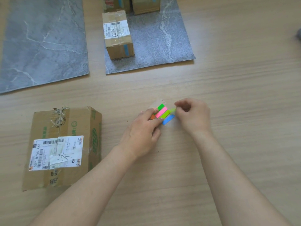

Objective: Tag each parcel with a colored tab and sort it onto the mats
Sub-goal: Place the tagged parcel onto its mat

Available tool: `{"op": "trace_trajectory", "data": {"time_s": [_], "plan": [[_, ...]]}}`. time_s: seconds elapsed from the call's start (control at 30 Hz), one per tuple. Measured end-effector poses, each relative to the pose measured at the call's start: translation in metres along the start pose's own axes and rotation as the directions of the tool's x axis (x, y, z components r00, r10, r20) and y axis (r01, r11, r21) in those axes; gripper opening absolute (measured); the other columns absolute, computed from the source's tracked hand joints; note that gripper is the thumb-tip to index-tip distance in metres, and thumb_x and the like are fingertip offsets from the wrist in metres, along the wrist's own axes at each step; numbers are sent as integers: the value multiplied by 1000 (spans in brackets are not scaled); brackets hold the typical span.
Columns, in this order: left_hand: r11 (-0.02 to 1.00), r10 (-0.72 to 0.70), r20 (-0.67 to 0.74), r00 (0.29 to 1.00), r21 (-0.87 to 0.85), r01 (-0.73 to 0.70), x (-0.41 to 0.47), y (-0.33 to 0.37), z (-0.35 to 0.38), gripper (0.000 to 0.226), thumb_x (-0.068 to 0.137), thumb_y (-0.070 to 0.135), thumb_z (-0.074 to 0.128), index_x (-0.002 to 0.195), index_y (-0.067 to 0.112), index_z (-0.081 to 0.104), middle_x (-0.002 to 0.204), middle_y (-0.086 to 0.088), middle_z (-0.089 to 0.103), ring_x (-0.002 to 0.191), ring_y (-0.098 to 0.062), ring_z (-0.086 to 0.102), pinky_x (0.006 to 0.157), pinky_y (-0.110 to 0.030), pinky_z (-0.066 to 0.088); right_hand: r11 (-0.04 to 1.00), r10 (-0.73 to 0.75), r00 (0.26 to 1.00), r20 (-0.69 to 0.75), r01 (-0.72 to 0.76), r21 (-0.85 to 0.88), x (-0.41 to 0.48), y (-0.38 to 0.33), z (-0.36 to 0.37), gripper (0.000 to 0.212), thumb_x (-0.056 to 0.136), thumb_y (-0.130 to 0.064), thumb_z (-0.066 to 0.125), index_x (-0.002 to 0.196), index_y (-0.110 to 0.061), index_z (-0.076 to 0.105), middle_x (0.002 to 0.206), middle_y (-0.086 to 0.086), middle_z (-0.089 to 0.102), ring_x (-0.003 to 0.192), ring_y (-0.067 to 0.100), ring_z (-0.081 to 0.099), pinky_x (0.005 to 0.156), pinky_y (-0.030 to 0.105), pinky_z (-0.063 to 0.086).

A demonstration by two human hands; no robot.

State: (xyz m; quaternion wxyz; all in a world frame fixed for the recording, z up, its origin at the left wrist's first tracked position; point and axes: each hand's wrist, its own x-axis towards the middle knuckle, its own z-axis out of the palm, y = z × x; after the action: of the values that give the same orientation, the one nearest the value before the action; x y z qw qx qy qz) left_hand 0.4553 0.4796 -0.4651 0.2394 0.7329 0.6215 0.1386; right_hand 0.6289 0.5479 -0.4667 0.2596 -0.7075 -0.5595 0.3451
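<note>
A clear sheet of coloured tabs point(163, 113) lies on the wooden table, with green, pink, lime, blue and orange strips. My left hand point(145, 131) presses its fingertips on the sheet's left end. My right hand point(192, 115) pinches the end of a lime tab point(173, 110) at the sheet's right side. A large cardboard parcel point(63, 147) with a white label sits at the near left. A smaller parcel point(118, 34) bearing a blue tab stands on the right grey mat point(162, 43). The left grey mat point(42, 41) holds nothing.
Two more cardboard parcels point(130, 4) stand at the far edge of the right mat, cut off by the frame. A dark object point(298, 35) shows at the right edge. Bare wooden table point(236, 79) lies right of the mats.
</note>
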Motion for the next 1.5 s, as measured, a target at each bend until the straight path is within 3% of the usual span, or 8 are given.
{"op": "trace_trajectory", "data": {"time_s": [0.1, 0.23, 0.4, 0.53, 0.7, 1.0, 1.2, 1.5], "plan": [[999, -31, -3, 1000, -37, 31, 4, 5, -2, 46, 88, 34, 38, 107, 16, 76, 132, -8, 57, 110, -31, 60, 89, -39, 53, 902, 312, 918, -244, -206, 380, -2, 2, -10, 15, 73, -19, 68, 86, -27, 71, 67, -10, 73, 70, 15, 75, 83, 40, 61], [943, -176, -50, 983, -294, 154, 6, 18, -10, 22, 94, 23, 62, 108, 16, 77, 126, -1, 62, 109, -17, 62, 94, -26, 46, 826, 162, 965, -207, -18, 564, -31, -20, -12, 25, 76, -10, 80, 94, -22, 69, 79, 0, 78, 75, 18, 76, 79, 42, 62], [164, -550, 181, 816, -934, 317, -16, 41, -50, 21, 94, 20, 69, 95, 0, 75, 90, -13, 74, 81, -22, 70, 85, -37, 60, 770, -122, 984, -132, 178, 613, -76, -43, -1, 27, 79, 4, 83, 96, -12, 69, 85, 6, 78, 82, 19, 77, 76, 31, 61], [-5, -502, 238, 832, -962, 273, -54, 41, -79, 16, 92, 14, 70, 92, -2, 74, 87, -14, 74, 81, -25, 72, 80, -34, 60, 771, -340, 934, -108, 343, 537, -114, -55, 6, 28, 81, 5, 80, 95, -16, 69, 87, 3, 78, 85, 15, 77, 80, 29, 60], [30, -499, 188, 846, -972, 234, -122, 19, -96, 16, 93, 4, 66, 80, 6, 75, 90, -16, 74, 85, -29, 72, 86, -40, 60, 758, -517, 854, -59, 488, 433, -169, -66, 17, 21, 81, 8, 77, 97, -4, 74, 93, 0, 78, 85, 14, 76, 76, 31, 61], [468, -544, -106, 832, -862, 196, -257, -31, -93, 15, 91, -2, 67, 93, 12, 73, 77, -6, 73, 73, -17, 72, 72, -24, 59, 850, -415, 910, -24, 397, 347, -265, -86, 51, 25, 87, 2, 63, 97, -17, 75, 97, -11, 76, 80, 11, 72, 66, 27, 56], [547, -580, -186, 793, -810, 211, -280, -63, -74, 9, 87, 3, 74, 84, 12, 72, 73, -7, 73, 75, -26, 73, 80, -47, 62, 835, -534, 843, 72, 511, 204, -272, -94, 87, 33, 87, 4, 60, 106, -18, 76, 110, -10, 69, 83, 3, 64, 67, 9, 46], [519, -660, -243, 711, -832, 197, -259, -81, -39, 7, 88, 6, 74, 83, 11, 73, 74, -9, 74, 71, -24, 73, 78, -45, 62, 732, -647, 704, 293, 681, -22, -247, -66, 124, 47, 76, -17, 75, 121, -30, 74, 145, -10, 55, 106, 13, 64, 82, 43, 59]]}}
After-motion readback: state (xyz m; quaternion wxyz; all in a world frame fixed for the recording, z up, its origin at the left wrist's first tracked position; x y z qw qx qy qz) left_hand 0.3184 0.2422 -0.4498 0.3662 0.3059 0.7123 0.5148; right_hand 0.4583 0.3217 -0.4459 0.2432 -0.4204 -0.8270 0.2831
